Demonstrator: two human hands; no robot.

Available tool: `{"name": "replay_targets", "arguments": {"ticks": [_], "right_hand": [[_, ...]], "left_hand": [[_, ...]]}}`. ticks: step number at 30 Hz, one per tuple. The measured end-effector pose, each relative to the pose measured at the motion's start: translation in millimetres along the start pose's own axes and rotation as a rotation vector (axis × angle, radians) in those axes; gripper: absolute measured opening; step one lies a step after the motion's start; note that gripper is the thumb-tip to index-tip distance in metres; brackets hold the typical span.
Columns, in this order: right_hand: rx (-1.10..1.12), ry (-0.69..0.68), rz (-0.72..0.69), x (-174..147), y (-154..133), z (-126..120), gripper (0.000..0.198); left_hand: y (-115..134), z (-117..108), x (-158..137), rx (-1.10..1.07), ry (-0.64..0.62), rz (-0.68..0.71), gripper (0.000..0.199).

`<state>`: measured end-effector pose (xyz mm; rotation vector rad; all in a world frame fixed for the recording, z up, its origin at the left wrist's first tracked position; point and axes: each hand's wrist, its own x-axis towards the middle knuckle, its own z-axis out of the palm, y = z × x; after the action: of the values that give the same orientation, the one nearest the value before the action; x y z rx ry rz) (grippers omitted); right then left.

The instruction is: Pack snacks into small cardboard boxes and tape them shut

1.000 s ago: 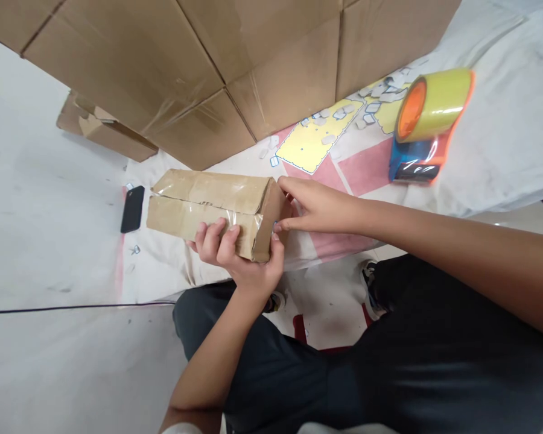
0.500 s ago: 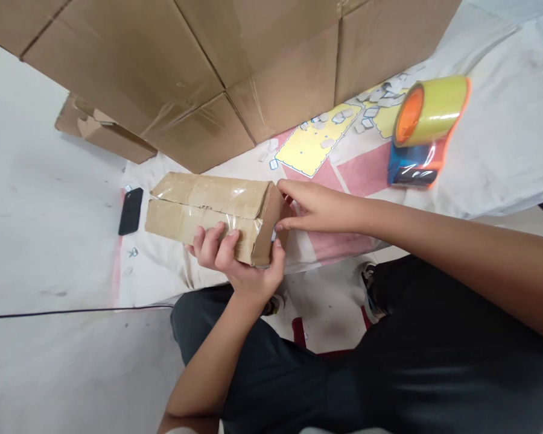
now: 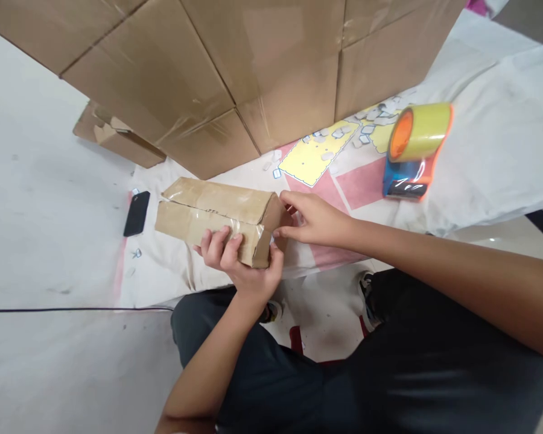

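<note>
A small taped cardboard box lies tilted at the front of the cloth-covered table, its long seam facing up. My left hand wraps its near right corner, fingers over the top and thumb against the end face. At that same end, my right hand has its fingers curled, with index finger and thumb touching the box apart from each other. Between the two thumbs a small white patch shows on the end face, too little visible to name. My other right fingertips are hidden behind the hand.
Large stacked cartons rise behind the box. To the right stands a tape dispenser with a yellow roll. A black phone lies at left, near a partly open carton. White scraps cover a yellow sheet. A black cable runs at lower left.
The view has shifted slightly, so the cartons, phone and dispenser sit lower in the frame. Both hands stay on the box in nearly the same hold.
</note>
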<state>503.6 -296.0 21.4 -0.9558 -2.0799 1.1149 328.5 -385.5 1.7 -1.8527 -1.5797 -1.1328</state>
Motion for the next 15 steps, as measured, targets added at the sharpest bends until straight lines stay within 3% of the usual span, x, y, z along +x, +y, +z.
{"name": "replay_targets", "arguments": {"ticks": [8, 15], "right_hand": [[0.011, -0.118, 0.0, -8.3, -3.4, -11.9, 0.036], [-0.001, -0.137, -0.005, -7.4, -2.5, -13.3, 0.036]], "left_hand": [[-0.5, -3.0, 1.4, -0.006, -0.019, 0.023, 0.072], [-2.1, -3.7, -0.2, -0.036, -0.034, 0.024, 0.075]]}}
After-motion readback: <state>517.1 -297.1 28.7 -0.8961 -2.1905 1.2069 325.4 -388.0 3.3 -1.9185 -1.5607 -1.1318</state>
